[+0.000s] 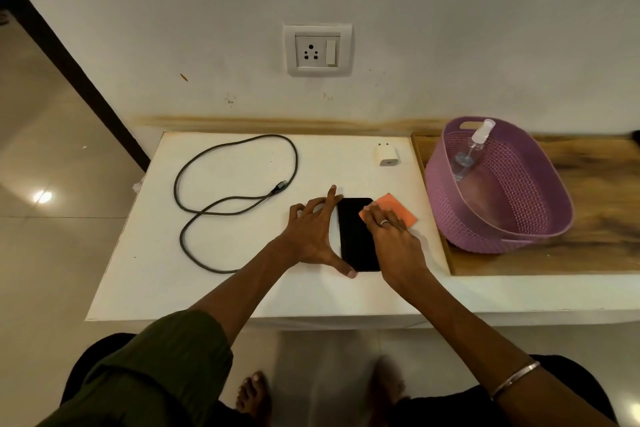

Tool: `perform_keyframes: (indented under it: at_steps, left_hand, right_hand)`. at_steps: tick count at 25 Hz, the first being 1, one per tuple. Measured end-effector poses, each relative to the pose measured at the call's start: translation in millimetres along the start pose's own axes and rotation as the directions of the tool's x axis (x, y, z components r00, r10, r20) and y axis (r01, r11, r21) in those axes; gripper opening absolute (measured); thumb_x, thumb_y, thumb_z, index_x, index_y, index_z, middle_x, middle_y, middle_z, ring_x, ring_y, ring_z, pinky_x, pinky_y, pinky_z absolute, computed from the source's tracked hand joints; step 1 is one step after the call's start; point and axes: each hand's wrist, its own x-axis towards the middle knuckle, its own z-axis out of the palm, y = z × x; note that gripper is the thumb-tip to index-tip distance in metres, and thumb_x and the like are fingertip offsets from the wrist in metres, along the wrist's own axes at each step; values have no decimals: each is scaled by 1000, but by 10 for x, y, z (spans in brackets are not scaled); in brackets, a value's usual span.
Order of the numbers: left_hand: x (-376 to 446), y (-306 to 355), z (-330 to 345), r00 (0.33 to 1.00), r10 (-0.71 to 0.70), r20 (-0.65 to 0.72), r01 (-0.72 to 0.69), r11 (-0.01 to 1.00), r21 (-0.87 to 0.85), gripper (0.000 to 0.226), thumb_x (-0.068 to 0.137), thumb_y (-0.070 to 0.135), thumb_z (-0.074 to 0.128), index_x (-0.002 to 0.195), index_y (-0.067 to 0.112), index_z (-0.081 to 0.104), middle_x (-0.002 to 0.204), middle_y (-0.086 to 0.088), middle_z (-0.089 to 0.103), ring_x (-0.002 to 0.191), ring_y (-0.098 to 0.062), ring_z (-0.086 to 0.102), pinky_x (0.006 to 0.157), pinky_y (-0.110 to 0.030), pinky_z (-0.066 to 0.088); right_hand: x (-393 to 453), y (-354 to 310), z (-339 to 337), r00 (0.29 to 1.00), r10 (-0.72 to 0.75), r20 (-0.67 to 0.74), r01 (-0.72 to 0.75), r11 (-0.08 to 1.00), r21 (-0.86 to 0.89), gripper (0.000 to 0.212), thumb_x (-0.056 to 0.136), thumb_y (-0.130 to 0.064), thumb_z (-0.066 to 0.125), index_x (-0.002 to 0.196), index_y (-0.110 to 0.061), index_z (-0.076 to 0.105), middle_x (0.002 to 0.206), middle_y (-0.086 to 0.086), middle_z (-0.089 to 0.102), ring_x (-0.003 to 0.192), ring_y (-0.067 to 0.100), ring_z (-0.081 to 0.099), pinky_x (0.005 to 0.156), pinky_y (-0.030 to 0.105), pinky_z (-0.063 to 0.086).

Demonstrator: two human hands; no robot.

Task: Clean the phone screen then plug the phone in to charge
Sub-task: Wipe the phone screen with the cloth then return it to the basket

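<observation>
Lying flat just left of the purple basket (526,166), the phone (356,236) looks rigid and slick (best held by its edges). The left hand (313,232), fingers spread, seemingly braces one edge. The right hand (389,236) presses an orange cloth (398,210) flat on the screen.

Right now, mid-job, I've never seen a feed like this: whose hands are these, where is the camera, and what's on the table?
No machine here: a person's two bare hands, seen from one camera worn on their head, looking forward and down. The left hand steadies a black phone lying on the white table; the right hand presses an orange cloth flat onto its screen. A loose dark cable lies to the left; a small white charger plug lies behind the phone. A purple basket on the right holds a spray bottle. The wall socket above has nothing plugged in.
</observation>
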Motion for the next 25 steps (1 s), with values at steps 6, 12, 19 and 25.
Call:
perform_keyframes:
  at_steps: [6,12,19,25]
  left_hand:
    - [5,-3,19,1000,-3,-9,3,1000,-11,162,29,93,69,154,32,-15,163,1,20,151,-21,11,118,-51,6]
    - [36,-17,29,1000,3,13,-3,999,36,160,32,89,70,154,31,-16,162,2,22,150,-19,11,117,-50,10]
    - [-2,28,-18,1000,-1,7,0,1000,28,157,33,91,72,153,34,-14,162,-4,20,152,-23,11,119,-48,6]
    - [-5,53,-22,1000,-16,25,15,999,46,157,36,88,74,155,30,-12,163,-4,17,152,-22,8,121,-49,3]
  right_hand:
    - [-18,-229,17,996,88,-16,-85,990,110,92,87,-36,66,154,-15,6,162,5,16,148,27,18,113,39,32]
    - [-277,-335,120,971,-239,-25,240,968,79,77,95,-27,55,154,-18,5,163,4,9,150,25,12,115,39,30]
    - [-190,32,92,986,-162,-46,164,986,31,83,91,-18,61,154,-21,7,163,1,9,150,23,11,117,37,23]
    - [-160,10,90,999,-7,-32,9,997,78,87,90,-21,65,154,-20,6,163,1,9,149,25,15,114,37,30]
